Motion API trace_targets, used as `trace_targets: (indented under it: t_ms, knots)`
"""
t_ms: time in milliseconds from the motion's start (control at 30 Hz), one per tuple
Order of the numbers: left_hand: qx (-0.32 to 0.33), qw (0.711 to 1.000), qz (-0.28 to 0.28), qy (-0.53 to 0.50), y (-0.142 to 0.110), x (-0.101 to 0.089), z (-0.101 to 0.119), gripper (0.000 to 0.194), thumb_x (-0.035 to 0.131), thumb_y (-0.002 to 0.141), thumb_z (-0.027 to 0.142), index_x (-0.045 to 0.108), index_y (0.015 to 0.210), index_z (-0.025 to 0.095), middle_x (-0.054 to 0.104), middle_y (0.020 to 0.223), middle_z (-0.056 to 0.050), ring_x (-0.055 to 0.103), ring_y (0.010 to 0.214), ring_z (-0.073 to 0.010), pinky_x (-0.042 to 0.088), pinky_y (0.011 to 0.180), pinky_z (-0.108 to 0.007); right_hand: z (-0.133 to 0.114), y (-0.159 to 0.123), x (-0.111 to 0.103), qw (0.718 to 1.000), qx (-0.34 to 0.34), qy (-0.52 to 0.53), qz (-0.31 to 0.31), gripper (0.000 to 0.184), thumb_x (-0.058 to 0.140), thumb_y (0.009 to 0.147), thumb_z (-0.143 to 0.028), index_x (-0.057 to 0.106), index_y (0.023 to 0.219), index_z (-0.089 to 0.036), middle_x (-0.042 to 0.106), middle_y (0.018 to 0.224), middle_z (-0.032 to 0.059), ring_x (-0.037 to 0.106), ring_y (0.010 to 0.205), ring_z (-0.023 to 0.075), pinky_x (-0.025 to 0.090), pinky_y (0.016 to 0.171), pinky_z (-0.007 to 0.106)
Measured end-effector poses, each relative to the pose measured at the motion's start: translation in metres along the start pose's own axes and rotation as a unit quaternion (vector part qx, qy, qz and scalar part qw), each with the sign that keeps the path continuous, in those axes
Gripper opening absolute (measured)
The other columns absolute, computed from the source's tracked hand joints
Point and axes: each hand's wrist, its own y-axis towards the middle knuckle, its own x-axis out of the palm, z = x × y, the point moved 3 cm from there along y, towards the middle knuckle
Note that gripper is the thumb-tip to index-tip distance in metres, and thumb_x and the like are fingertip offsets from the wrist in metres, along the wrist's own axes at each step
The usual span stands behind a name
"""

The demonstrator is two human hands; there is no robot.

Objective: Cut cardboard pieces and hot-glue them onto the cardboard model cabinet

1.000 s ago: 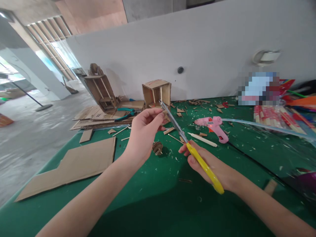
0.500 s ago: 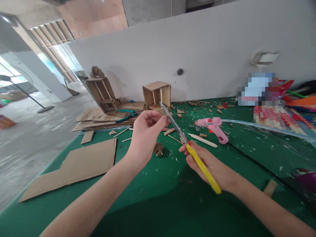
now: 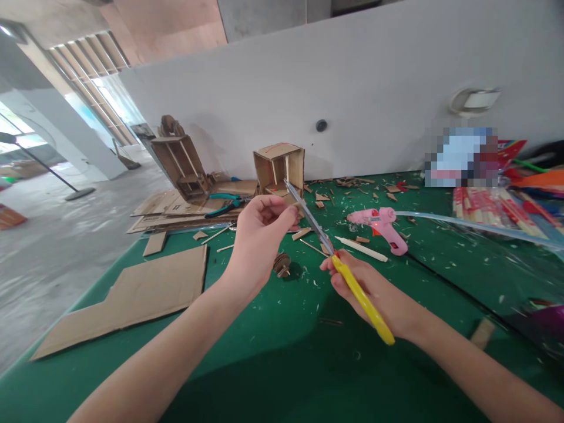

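Yellow-handled scissors (image 3: 359,298) are in my right hand (image 3: 368,288), its fingers wrapped around the handles. Their metal blades (image 3: 311,220) point up and left, close together, passing beside the fingertips of my left hand (image 3: 264,235). The thumb and fingers of my left hand are pinched on a small brown piece of cardboard (image 3: 295,203), mostly hidden by the fingers and blades. Below the left hand, a small round stack of cardboard discs (image 3: 282,265) with a stick through it rests on the green table (image 3: 264,364).
A pink glue gun (image 3: 381,224) and a white pen-like stick (image 3: 363,249) lie to the right. Behind are an open cardboard box (image 3: 278,154), a taller cardboard structure (image 3: 178,164) and teal-handled pliers (image 3: 224,205). A large cardboard sheet (image 3: 150,288) lies left, with scraps scattered around.
The view has shifted very slightly. Both hands and the scissors stay in nearly the same position, with the pinch and the grip unchanged.
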Motion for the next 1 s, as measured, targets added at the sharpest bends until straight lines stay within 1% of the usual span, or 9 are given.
trace_targets:
  t_ms: [133,267,333,400,500,633,800,900,1000]
  knots:
    - [0.004,1.0,0.0,0.011,-0.001,0.0,0.001,0.014,0.068,0.075,0.014,0.056,0.083,0.015,0.061,0.074,0.001,0.058,0.062,-0.007,0.051,0.062,-0.021,0.004,0.001,0.0,1.0,0.006,-0.008,-0.005,0.048,0.035,0.091,-0.06,0.05,0.108,-0.018,0.055,0.096,0.0094,0.055,0.074,0.0177,0.049,0.068,0.036]
    - [0.009,1.0,-0.002,0.018,-0.001,0.0,0.001,0.015,0.069,0.075,0.015,0.056,0.083,0.015,0.061,0.073,0.001,0.058,0.061,-0.0068,0.05,0.062,-0.021,0.002,0.003,-0.002,0.999,-0.017,-0.033,0.004,0.042,0.035,0.092,-0.057,0.052,0.093,-0.019,0.054,0.089,0.007,0.053,0.071,0.017,0.048,0.068,0.036]
    - [0.01,1.0,-0.001,0.021,-0.001,0.0,0.001,0.015,0.069,0.075,0.015,0.057,0.083,0.015,0.061,0.073,0.001,0.058,0.061,-0.007,0.05,0.062,-0.021,-0.001,0.003,-0.002,0.999,-0.019,-0.031,0.009,0.039,0.036,0.092,-0.056,0.051,0.084,-0.02,0.053,0.083,0.0055,0.052,0.07,0.017,0.048,0.067,0.035]
    - [0.008,1.0,0.001,0.019,-0.001,0.0,0.001,0.014,0.069,0.074,0.015,0.057,0.082,0.016,0.061,0.074,0.001,0.058,0.061,-0.0072,0.05,0.062,-0.021,-0.004,0.004,-0.003,1.0,-0.011,-0.025,0.015,0.038,0.039,0.091,-0.055,0.048,0.077,-0.021,0.051,0.076,0.0034,0.049,0.066,0.0161,0.048,0.061,0.033]
    - [0.006,1.0,-0.009,0.015,-0.002,0.0,0.001,0.012,0.068,0.075,0.015,0.058,0.081,0.015,0.061,0.075,0.001,0.057,0.062,-0.0072,0.05,0.063,-0.021,-0.006,0.003,-0.003,0.999,0.003,-0.025,0.028,0.039,0.038,0.091,-0.056,0.045,0.072,-0.022,0.047,0.069,0.0012,0.044,0.059,0.0146,0.046,0.054,0.03]
    - [0.009,1.0,-0.021,0.009,-0.002,0.001,0.003,0.009,0.068,0.076,0.015,0.059,0.077,0.015,0.061,0.074,0.001,0.057,0.062,-0.0069,0.05,0.063,-0.021,-0.003,0.003,-0.002,0.998,0.0,-0.056,0.018,0.038,0.039,0.091,-0.054,0.044,0.069,-0.022,0.05,0.071,0.0031,0.047,0.061,0.0157,0.045,0.056,0.031]
    - [0.006,1.0,-0.019,0.001,-0.002,0.0,0.004,0.009,0.069,0.074,0.015,0.06,0.074,0.016,0.063,0.072,0.0,0.058,0.063,-0.0081,0.05,0.064,-0.022,-0.001,0.003,-0.002,0.996,-0.006,-0.087,0.008,0.038,0.036,0.092,-0.05,0.04,0.065,-0.023,0.053,0.074,0.0054,0.051,0.064,0.0169,0.045,0.058,0.031]
    - [0.01,1.0,-0.019,0.0,-0.002,0.0,0.004,0.008,0.07,0.073,0.015,0.062,0.072,0.016,0.063,0.071,0.0,0.058,0.063,-0.0086,0.05,0.064,-0.023,-0.002,0.003,-0.002,0.994,-0.003,-0.111,0.008,0.039,0.037,0.091,-0.049,0.038,0.063,-0.022,0.054,0.073,0.0055,0.05,0.061,0.0159,0.044,0.056,0.03]
    - [0.012,1.0,-0.022,-0.002,-0.003,-0.001,0.005,0.009,0.07,0.073,0.016,0.062,0.07,0.016,0.062,0.069,0.001,0.058,0.063,-0.009,0.05,0.065,-0.024,-0.001,0.003,-0.003,0.991,0.014,-0.133,0.018,0.04,0.042,0.088,-0.052,0.037,0.062,-0.022,0.052,0.066,0.0028,0.047,0.054,0.0138,0.038,0.05,0.028]
